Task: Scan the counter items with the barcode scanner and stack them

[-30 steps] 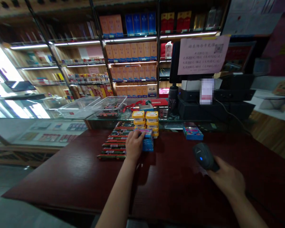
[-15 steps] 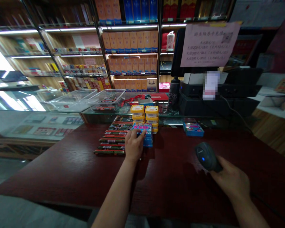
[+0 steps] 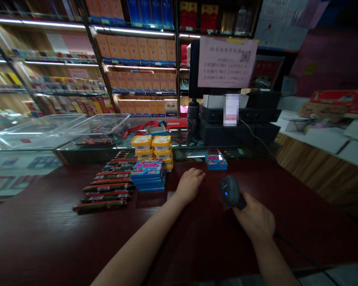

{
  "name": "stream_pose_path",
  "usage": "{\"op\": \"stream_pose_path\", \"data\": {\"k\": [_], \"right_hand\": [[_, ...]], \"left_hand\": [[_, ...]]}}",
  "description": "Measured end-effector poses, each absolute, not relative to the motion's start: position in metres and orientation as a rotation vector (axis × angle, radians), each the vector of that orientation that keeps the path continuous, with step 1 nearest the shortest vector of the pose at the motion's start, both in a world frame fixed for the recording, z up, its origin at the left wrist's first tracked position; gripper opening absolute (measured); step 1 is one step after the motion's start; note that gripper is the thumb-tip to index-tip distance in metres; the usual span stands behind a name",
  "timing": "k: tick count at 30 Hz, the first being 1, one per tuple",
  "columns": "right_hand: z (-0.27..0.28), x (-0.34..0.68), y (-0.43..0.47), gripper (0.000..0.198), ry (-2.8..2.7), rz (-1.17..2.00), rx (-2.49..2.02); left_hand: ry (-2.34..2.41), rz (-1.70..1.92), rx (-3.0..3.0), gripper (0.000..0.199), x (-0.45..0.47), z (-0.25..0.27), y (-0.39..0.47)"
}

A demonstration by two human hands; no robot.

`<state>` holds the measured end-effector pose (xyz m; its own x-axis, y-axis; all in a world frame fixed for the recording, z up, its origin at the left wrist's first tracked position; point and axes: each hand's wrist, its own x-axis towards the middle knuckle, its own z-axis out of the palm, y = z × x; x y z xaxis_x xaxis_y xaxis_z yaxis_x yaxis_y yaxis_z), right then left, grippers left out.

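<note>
My right hand (image 3: 256,220) is wrapped round the handle of a dark barcode scanner (image 3: 231,192) with a blue light. Its head points away to the upper left. Over the counter, my left hand (image 3: 191,184) reaches rightwards with fingers stretched out and nothing visible in them. It lies between a stack of flat blue printed boxes (image 3: 149,180) on its left and a smaller pile of the same blue boxes (image 3: 216,160) on its right, touching neither. Behind the larger stack stand yellow tubs with white lids (image 3: 152,147). A row of dark, red-edged slim packets (image 3: 107,184) lies to the left.
The dark red counter (image 3: 62,242) has a glass ledge behind it. Clear plastic bins (image 3: 100,127) stand back left. A black monitor with a pink notice (image 3: 223,63) and a dark bottle (image 3: 193,119) are behind. The scanner's cable trails right. Shelves of boxes (image 3: 140,81) line the wall.
My left hand has left the larger blue stack and moved right, towards the smaller pile. The view has turned right. My right hand still grips the scanner.
</note>
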<state>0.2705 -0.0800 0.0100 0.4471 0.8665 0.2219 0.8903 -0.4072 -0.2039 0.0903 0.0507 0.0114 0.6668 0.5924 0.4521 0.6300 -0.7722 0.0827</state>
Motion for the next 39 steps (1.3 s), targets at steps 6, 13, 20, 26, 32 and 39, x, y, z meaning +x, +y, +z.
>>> {"op": "stream_pose_path", "data": {"k": [6,13,20,26,32,39], "right_hand": [[0.013,0.275,-0.078,0.021,-1.471,-0.083,-2.425],[0.006,0.28,-0.078,0.018,-1.509,-0.1,-2.365],[0.009,0.279,-0.078,0.021,-1.512,-0.097,-2.392],[0.012,0.277,-0.08,0.022,-1.487,-0.054,-2.389],[0.015,0.276,-0.083,0.025,-1.569,0.05,-2.208],[0.025,0.268,-0.097,0.039,-1.414,0.549,-1.542]], "left_hand": [[-1.132,-0.808,-2.904,0.047,0.157,-0.008,0.093],[-1.151,-0.673,-2.689,0.036,0.176,-0.016,0.105],[-1.153,-0.492,-2.68,0.02,0.149,0.01,0.1],[-1.777,-2.115,-2.429,0.014,0.112,0.004,0.078],[-1.92,-3.542,-1.785,0.046,0.088,-0.018,0.041],[-1.802,-3.759,-1.532,0.046,0.08,-0.029,0.038]]}}
